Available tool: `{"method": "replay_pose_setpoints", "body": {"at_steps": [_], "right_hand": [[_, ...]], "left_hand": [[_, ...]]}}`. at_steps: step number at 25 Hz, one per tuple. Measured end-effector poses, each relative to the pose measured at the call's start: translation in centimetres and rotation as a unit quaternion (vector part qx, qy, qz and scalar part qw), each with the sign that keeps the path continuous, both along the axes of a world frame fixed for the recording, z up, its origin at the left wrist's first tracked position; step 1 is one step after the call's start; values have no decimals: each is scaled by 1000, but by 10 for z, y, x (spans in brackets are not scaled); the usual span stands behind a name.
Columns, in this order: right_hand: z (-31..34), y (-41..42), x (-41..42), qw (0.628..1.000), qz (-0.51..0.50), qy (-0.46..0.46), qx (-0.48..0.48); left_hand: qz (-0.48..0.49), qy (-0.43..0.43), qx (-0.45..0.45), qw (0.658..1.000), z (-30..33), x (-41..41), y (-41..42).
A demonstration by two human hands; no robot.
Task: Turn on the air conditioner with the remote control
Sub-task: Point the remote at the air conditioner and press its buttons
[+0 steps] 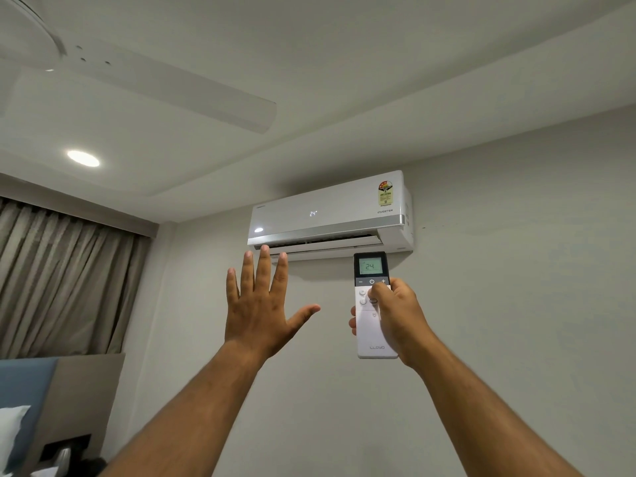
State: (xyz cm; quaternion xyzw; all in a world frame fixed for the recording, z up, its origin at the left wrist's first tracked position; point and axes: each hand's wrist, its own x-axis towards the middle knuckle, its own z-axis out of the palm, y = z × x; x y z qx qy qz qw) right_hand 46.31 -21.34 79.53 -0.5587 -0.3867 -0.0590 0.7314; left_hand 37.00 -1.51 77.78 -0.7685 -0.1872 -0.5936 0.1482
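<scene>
A white wall-mounted air conditioner (pixel 330 215) hangs high on the wall; its front panel shows a lit "24" and its lower flap is partly open. My right hand (pixel 395 315) grips a white remote control (pixel 373 325) upright, pointed at the unit, with the thumb resting just below the power button. The remote's screen reads "24". My left hand (pixel 261 304) is raised with fingers spread, palm towards the unit, just below its left end, holding nothing.
A white ceiling fan (pixel 144 80) is overhead at upper left, beside a lit round ceiling light (pixel 83 158). Brown curtains (pixel 62 280) hang at left. A blue and grey headboard (pixel 58 401) with a white pillow (pixel 12 432) sits at lower left.
</scene>
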Motion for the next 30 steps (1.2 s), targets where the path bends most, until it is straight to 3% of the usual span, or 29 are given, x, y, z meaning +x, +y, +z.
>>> {"method": "replay_pose_setpoints", "body": {"at_steps": [30], "right_hand": [[-2,-11,-2,1000,-5,5,28]], "left_hand": [[-17,-17,-10,1000,-1,7,-1]]}}
